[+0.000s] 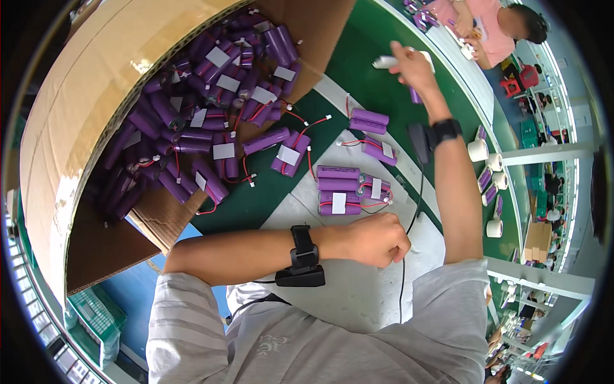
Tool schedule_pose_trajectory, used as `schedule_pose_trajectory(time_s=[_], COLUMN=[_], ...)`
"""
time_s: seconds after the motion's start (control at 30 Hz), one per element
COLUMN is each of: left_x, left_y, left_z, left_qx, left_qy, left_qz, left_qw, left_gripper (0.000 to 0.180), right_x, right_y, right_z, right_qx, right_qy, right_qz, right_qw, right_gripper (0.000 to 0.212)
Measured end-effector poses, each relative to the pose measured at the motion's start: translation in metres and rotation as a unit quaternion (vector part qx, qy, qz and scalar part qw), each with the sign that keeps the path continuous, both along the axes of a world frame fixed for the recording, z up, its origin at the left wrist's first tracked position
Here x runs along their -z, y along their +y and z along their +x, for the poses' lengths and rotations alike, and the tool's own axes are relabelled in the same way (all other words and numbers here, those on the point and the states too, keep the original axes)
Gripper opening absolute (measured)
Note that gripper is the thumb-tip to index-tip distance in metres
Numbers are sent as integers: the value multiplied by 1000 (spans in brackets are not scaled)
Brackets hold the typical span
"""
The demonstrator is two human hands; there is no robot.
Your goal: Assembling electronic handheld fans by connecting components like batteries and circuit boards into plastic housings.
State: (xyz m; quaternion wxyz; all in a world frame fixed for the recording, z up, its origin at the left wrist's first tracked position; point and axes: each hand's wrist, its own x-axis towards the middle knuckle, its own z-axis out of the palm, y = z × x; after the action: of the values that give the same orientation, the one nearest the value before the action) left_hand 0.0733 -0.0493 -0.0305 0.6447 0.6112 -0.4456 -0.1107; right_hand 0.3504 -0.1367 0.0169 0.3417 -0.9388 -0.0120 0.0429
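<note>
At left, I see a cardboard box [83, 128] well filled with purple battery packs [167, 110], many bearing white labels [217, 56]. Right of it, a few loose packs [337, 172] lie on my desk [358, 51], some with no label showing; I judge the work partway, though how much remains I cannot tell. Just below them, my left hand [382, 239] has its fingers curled into a fist, nothing visibly held. Farther right and up, my right hand [414, 68] is at a blurred white item [385, 62]; whether its fingers pinch or merely touch it, I cannot tell.
</note>
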Motion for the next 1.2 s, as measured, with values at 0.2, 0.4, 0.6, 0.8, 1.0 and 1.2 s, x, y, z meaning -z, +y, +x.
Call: schedule_pose_trajectory(time_s=[0.2,0.4,0.6,0.8,1.0,1.2], left_x=[1,0,2,1,-3,-1], left_y=[-3,-6,-3,-2,-1,-1], left_z=[0,2,-1,3,2,1], left_qx=[6,28,32,44,37,41], left_qy=[6,11,21,8,7,15], left_qz=[-3,-15,3,2,-4,10], left_qw=[1000,999,999,999,999,999], left_gripper=[21,22,23,22,22,23], right_x=[9,32,-23,1,14,14], right_y=[-42,-41,-21,-15,-14,-5], right_z=[-14,-12,-93,-115,-123,-121], right_qx=[-62,-139,-180,-306,-262,-277], right_qy=[-65,-125,-25,-18,-34,-45], right_qz=[-132,-115,-69,-55,-98,-90], right_qw=[987,976,981,950,960,955], right_gripper=[46,43,43,42,43,39])
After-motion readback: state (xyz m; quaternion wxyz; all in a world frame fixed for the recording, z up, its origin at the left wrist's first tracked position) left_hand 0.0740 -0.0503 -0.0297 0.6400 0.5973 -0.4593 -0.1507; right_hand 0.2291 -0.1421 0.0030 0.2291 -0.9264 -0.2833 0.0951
